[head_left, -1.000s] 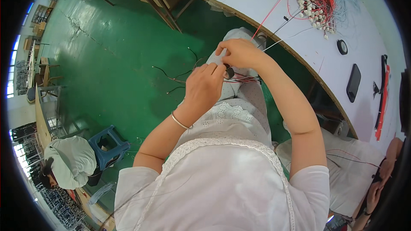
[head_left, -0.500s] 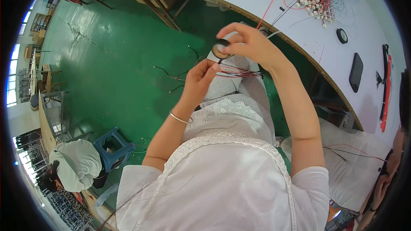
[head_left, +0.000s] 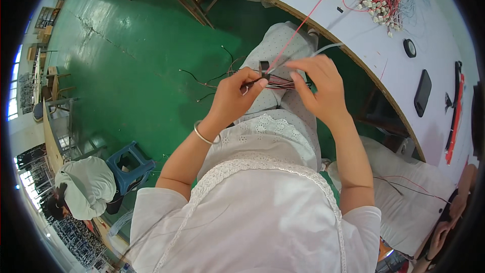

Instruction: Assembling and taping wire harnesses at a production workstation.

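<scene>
Over my lap, my left hand [head_left: 236, 92] pinches a bundle of thin wires [head_left: 283, 83] between thumb and fingers. A roll of black tape [head_left: 263, 67] sits against the bundle, just beyond the left fingertips. Thin black ends of the bundle stick out to the left past that hand. My right hand [head_left: 323, 87] is a short way to the right, its thumb and forefinger apart, slightly blurred. Close to its fingertips, a red wire [head_left: 303, 23] and a pale grey cable [head_left: 327, 48] run up toward the table.
A white curved table [head_left: 364, 45] holds a heap of red wires with white connectors [head_left: 374, 0], another tape roll [head_left: 409, 48], a black phone [head_left: 423, 92] and red and black strips [head_left: 455, 121]. A blue stool [head_left: 130, 168] stands lower left. Another person's hand [head_left: 440, 237] shows at lower right.
My right hand has let go of the black tape roll and moved right, its fingers spreading. The roll now stays at the bundle by my left hand, which keeps its pinch.
</scene>
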The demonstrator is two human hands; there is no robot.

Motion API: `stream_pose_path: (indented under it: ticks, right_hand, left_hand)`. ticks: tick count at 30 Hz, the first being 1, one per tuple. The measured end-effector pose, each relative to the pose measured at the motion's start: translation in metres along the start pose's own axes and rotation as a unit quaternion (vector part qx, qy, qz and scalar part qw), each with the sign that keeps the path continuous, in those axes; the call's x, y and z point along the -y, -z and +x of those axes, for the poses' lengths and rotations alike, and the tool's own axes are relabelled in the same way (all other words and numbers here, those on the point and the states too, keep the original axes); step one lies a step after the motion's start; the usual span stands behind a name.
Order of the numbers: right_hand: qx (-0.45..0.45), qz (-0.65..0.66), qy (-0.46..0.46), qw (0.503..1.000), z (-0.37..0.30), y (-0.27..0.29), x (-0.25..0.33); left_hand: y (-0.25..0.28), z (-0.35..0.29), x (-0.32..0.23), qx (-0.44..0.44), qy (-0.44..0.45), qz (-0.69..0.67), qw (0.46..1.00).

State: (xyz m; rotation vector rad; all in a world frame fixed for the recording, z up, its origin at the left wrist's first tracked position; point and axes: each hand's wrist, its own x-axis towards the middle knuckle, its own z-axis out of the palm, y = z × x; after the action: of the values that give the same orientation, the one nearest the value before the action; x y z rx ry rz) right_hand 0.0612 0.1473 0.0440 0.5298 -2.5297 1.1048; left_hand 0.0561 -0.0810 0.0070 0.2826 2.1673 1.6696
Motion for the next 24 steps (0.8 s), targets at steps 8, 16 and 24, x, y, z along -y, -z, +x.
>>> stream_pose_path:
  ticks: [8,16,24]
  right_hand:
    - [0.331,-0.136,-0.013,0.933,0.079,-0.055,-0.009]
    - [0.35,-0.305,-0.028,0.885,0.073,-0.057,-0.002]
    - [0.363,-0.069,-0.065,0.927,0.092,-0.052,0.002]
  left_hand:
    - [-0.013,0.002,0.011,-0.271,-0.344,0.435,0.787]
    - [-0.014,-0.002,0.012,-0.286,-0.352,0.463,0.762]
    - [-0.021,-0.003,0.016,-0.282,-0.329,0.402,0.806]
